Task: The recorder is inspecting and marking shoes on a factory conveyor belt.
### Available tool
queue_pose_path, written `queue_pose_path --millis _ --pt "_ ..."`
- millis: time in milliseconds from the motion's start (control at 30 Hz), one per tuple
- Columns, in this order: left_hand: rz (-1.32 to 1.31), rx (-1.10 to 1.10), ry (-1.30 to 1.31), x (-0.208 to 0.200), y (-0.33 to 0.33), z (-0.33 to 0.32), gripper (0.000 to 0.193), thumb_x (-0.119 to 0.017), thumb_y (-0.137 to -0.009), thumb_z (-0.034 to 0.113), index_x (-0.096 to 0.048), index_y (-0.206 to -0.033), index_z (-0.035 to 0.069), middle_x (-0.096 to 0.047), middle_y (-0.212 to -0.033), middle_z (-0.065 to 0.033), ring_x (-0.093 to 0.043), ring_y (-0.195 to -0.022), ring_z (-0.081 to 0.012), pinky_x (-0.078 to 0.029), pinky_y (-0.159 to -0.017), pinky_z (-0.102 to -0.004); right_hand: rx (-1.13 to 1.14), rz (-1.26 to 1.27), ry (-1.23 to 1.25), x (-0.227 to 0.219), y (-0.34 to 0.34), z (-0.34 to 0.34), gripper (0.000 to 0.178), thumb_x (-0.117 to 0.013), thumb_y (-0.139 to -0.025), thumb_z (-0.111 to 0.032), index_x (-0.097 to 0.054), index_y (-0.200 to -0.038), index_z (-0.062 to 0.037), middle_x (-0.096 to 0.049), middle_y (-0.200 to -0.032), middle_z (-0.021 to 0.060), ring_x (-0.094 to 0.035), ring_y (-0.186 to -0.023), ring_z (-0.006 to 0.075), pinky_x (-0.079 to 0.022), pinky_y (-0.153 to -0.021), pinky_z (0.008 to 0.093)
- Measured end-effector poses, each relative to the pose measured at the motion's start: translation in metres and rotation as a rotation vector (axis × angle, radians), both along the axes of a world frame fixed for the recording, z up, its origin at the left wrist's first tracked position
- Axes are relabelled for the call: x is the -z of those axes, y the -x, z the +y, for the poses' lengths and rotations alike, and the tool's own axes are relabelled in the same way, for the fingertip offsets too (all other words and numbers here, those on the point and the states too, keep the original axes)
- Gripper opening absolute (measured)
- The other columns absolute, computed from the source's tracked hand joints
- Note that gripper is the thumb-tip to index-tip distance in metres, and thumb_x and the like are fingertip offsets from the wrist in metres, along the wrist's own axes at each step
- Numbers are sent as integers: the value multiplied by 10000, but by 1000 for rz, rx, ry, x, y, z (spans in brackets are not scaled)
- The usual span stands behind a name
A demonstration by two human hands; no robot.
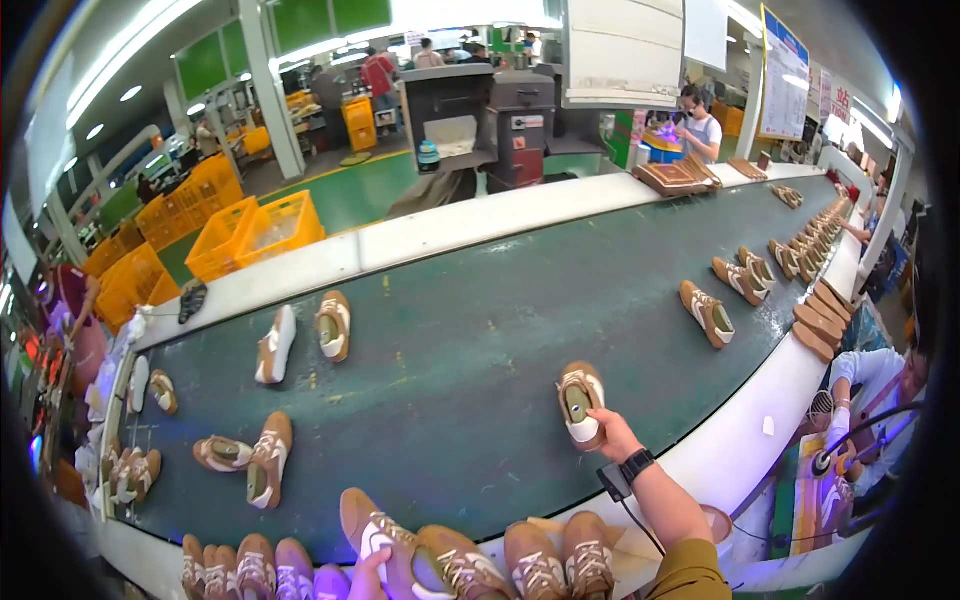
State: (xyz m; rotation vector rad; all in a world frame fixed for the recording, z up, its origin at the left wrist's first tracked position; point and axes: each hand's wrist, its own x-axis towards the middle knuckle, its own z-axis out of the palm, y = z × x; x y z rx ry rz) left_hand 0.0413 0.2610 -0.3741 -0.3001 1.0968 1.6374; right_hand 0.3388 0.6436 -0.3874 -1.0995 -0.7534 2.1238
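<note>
My right hand (pixel 617 436) reaches over the green conveyor belt (pixel 470 330), its fingers closed on the heel end of a brown and white sneaker (pixel 579 385). That sneaker points away from me, its olive lining facing up. At the lower edge my left hand (pixel 369 576) grips another brown sneaker (pixel 372 522) with white side stripes, tilted with its toe toward the far left. This one is beside a row of laced sneakers (pixel 536 558) along the near rim. My left hand is partly cut off by the picture's edge.
More sneakers (pixel 270 458) lie on the belt's left part, and a line of them (pixel 738 280) runs up its right side. Brown soles (pixel 818 325) rest on the white rim. Yellow crates (pixel 283 228) stand beyond. A co-worker (pixel 870 385) sits at the right.
</note>
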Motion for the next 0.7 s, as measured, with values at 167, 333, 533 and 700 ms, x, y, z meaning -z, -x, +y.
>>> queue_pose_path --millis 167,333,533,700 --pt "-55 -33 -135 -75 -11 -37 431 -515 -919 235 -462 -1289 20 -568 -1213 -158 -551 -1121 -316 -431 -1005 -443 -282 211 103 -77 42 -120 476 -546 -888 -261 -495 -1253 42 -613 -1160 160 -616 -1031 289 -505 -886 447" --pt "-425 122 -704 -149 4 -66 804 -499 -866 553 -352 -1350 -72 -482 -1282 -254 -507 -1170 -388 -446 -969 -504 -417 554 -47 -138 76 -217 578 -628 -850 -236 -431 -1286 88 -579 -1202 177 -599 -1070 254 -488 -929 374" --pt "-376 264 -863 -126 34 -132 884 -436 -855 608 -307 -1373 -97 -491 -1272 -287 -541 -1148 -393 -449 -985 -491 -662 868 475 -189 124 -318 649 -564 -896 -436 -423 -1322 32 -535 -1252 240 -575 -1092 404 -485 -944 479" --pt "-248 193 -814 -124 41 -170 866 -451 -844 587 -319 -1366 -91 -503 -1258 -276 -549 -1134 -381 -454 -979 -481 -783 905 581 -135 165 -363 691 -465 -921 -545 -423 -1296 33 -568 -1159 245 -595 -1023 413 -520 -861 459"
